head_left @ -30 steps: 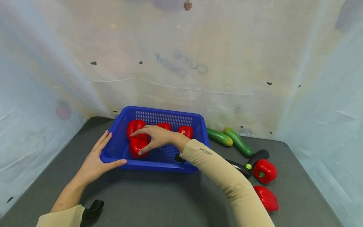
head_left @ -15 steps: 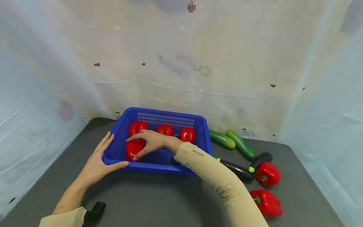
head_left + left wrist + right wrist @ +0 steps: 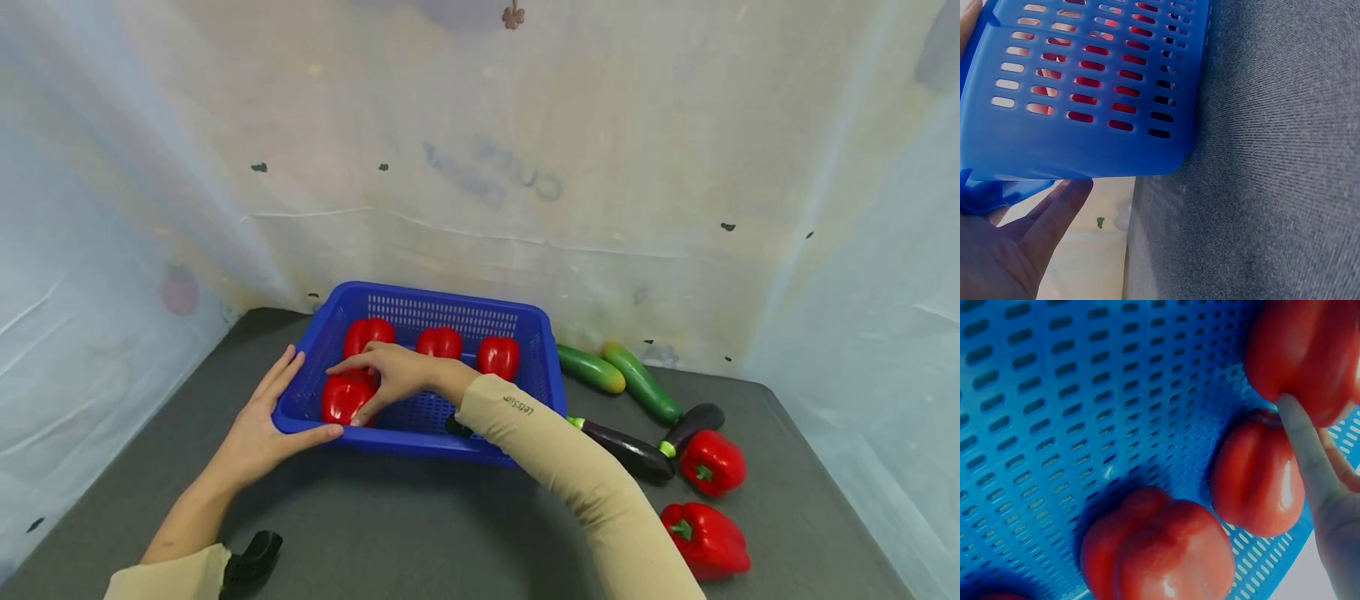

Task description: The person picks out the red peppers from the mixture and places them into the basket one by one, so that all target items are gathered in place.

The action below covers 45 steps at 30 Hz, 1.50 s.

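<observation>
Holding four red peppers (image 3: 342, 400), a blue basket (image 3: 442, 444) touches the spread left hand (image 3: 260, 429), the right hand (image 3: 399, 372) pinching one.

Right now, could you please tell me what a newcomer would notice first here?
Probably the blue basket toward the back of the dark table, with glossy red peppers inside. Next comes the right hand grasping the front-left pepper. Two more red peppers lie at the table's right.

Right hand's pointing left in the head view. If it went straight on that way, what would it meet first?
Probably the left wall of the blue basket: the right hand, with a red bell pepper in its grip, points toward it. Exact depth is unclear.
</observation>
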Available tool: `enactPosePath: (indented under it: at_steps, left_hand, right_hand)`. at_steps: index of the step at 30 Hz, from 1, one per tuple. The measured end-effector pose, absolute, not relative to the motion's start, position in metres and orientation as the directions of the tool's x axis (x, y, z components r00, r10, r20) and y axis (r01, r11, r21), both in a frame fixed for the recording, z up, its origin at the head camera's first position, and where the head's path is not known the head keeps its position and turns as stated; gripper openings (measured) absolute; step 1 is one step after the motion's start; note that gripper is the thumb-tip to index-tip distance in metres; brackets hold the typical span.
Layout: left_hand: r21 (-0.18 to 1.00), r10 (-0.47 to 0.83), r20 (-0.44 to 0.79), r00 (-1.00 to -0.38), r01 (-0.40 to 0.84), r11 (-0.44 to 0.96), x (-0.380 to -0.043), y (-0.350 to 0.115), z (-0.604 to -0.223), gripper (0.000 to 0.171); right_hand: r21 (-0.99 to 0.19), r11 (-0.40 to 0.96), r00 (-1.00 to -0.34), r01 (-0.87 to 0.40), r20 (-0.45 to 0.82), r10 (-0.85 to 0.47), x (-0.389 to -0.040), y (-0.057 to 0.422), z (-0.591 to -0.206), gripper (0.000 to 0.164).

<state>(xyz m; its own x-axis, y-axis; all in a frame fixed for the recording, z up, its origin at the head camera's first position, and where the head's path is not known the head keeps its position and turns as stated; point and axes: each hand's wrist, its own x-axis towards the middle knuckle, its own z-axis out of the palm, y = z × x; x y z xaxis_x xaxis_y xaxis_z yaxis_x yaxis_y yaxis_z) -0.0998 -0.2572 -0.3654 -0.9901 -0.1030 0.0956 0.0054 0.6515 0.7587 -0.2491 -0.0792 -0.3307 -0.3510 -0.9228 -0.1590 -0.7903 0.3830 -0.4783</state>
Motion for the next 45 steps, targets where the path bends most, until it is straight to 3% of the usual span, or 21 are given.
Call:
enactPosePath:
  at_steps: [18,24,34,45]
  left_hand:
    - [0.769,-0.092,0.100,-0.991,0.019,0.639,-0.100,-0.256,-0.365,0.108]
    - [0.774,-0.091,0.090,-0.992,0.012,0.633,-0.099,-0.255,-0.365,0.108]
    - [0.782,-0.087,0.096,-0.992,0.021,0.624,-0.098,-0.256,-0.365,0.108]
    - [0.778,-0.088,0.112,-0.990,0.032,0.628,-0.099,-0.258,-0.366,0.108]
  right_hand:
    - [-0.434,0.393,-0.347,-0.811,-0.184,-0.920,-0.248,-0.076,-0.331,0.085]
    - [-0.493,0.381,-0.359,-0.782,-0.144,-0.922,-0.248,-0.068,-0.325,0.088]
    - [-0.502,0.344,-0.368,-0.793,-0.055,-0.928,-0.251,-0.055,-0.314,0.079]
    - [-0.628,0.282,-0.407,-0.725,0.061,-0.912,-0.252,-0.037,-0.301,0.073]
